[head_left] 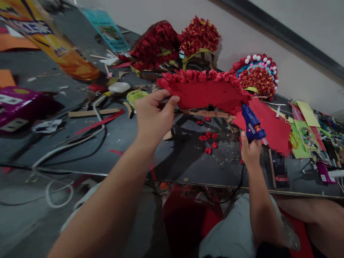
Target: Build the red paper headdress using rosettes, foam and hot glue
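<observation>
My left hand (pixel 157 116) pinches the left end of a red panel (pixel 206 94) between thumb and fingers. Crumpled red petals (pixel 199 76) run along the panel's upper edge and round its right end. In my right hand (pixel 252 148) is a blue hot glue gun (pixel 251 122), its nozzle pointing up and close to the panel's lower right corner. From here I cannot tell whether the nozzle touches the panel. Several small red paper rosettes (pixel 208 136) lie on the dark table below the panel.
Petal-covered headpieces (pixel 200 37) stand against the wall. A tilted orange drink bottle (pixel 64 50) and a purple box (pixel 20 107) are at left, with a white cable (pixel 98 107). At right lie red sheets (pixel 274 125), a phone (pixel 278 170) and green card (pixel 301 154). The table's front edge (pixel 188 181) runs below.
</observation>
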### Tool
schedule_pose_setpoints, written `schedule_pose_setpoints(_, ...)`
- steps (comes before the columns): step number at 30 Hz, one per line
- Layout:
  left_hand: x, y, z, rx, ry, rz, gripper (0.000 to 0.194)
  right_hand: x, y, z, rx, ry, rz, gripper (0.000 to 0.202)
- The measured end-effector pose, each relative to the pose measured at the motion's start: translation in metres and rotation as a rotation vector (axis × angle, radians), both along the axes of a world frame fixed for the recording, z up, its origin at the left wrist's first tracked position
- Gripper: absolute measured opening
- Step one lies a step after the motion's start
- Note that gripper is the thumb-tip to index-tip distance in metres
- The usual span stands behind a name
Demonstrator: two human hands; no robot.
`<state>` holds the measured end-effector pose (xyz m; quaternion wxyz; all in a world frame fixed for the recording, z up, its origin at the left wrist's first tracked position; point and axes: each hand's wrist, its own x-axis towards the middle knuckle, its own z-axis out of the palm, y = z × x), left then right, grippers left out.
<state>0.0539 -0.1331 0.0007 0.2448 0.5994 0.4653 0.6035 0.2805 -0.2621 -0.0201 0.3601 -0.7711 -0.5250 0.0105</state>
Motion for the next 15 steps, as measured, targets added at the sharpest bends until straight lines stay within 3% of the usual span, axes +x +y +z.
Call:
schedule_pose_setpoints(8,-0.001,0.002,-0.002,0.027,0.009,0.006,0.027,0.005,0.002,-0.01,0.171,0.009,0.033,0.051)
schedule_pose_setpoints(15,0.0,0.001,0.0,0.043,0.011,0.008,0.026,0.006,0.003,-0.012,0.2,-0.049,0.062,0.049)
